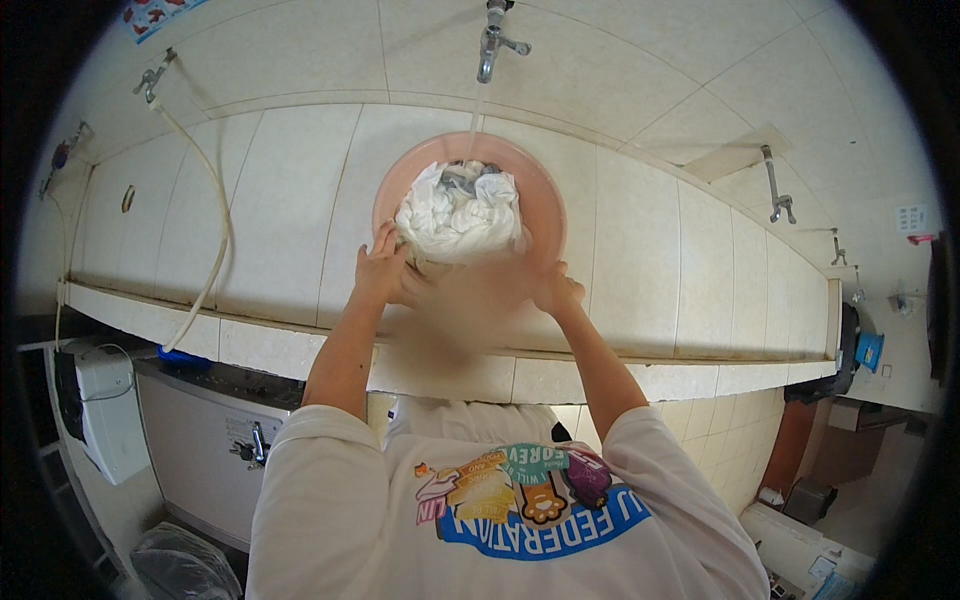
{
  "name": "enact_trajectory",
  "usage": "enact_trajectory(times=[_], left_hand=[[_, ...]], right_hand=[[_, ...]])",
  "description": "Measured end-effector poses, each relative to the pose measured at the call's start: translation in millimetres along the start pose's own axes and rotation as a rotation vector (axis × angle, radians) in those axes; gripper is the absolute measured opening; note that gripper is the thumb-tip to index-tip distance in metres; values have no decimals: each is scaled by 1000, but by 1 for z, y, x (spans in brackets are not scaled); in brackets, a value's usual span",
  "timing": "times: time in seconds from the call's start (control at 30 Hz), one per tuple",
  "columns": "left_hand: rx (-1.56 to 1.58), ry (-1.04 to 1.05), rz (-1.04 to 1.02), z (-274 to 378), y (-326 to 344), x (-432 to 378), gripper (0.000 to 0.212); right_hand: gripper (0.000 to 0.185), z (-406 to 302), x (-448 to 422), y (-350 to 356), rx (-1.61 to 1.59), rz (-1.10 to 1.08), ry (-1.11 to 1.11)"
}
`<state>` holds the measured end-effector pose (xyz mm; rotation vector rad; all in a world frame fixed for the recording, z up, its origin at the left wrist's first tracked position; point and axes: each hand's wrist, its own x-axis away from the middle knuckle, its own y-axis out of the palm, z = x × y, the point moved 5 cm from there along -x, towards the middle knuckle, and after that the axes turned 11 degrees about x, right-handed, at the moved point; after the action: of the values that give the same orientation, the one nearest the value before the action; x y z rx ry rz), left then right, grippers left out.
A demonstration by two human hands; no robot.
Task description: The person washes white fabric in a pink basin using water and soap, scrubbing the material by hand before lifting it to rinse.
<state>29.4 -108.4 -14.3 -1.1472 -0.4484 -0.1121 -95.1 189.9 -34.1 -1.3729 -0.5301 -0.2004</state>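
Observation:
A pink plastic basin (551,225) stands in a long tiled trough. White cloth (469,217) lies bunched in it, with a darker grey piece (465,178) at its far side. From the metal tap (489,56) above, a thin stream of water runs down into the basin. My left hand (384,266) is at the basin's near left rim, fingers spread beside the cloth. At the near right rim is my right hand (556,289), its fingers curled at the edge. A blurred patch covers the near side of the basin, so part of both hands' surroundings is hidden.
The tiled front ledge (450,371) of the trough runs between my body and the basin. A pale hose (217,187) hangs from a tap at the left and crosses that ledge. Another tap (778,199) juts from the wall at the right. A metal cabinet (202,442) stands at lower left.

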Motion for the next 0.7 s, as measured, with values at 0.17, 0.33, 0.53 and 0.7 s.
enact_trajectory(times=[0.17,0.33,0.53,0.7], left_hand=[[1,-14,-1,0,-2,2,124],[-5,-9,5,1,-1,2,125],[12,-5,3,2,-3,3,124],[19,-6,9,3,-5,3,123]], right_hand=[[52,-4,6,-8,12,-22,32],[53,-3,7,-10,27,-19,22],[53,-4,7,-10,49,-25,29],[52,-4,6,-9,50,-21,18]])
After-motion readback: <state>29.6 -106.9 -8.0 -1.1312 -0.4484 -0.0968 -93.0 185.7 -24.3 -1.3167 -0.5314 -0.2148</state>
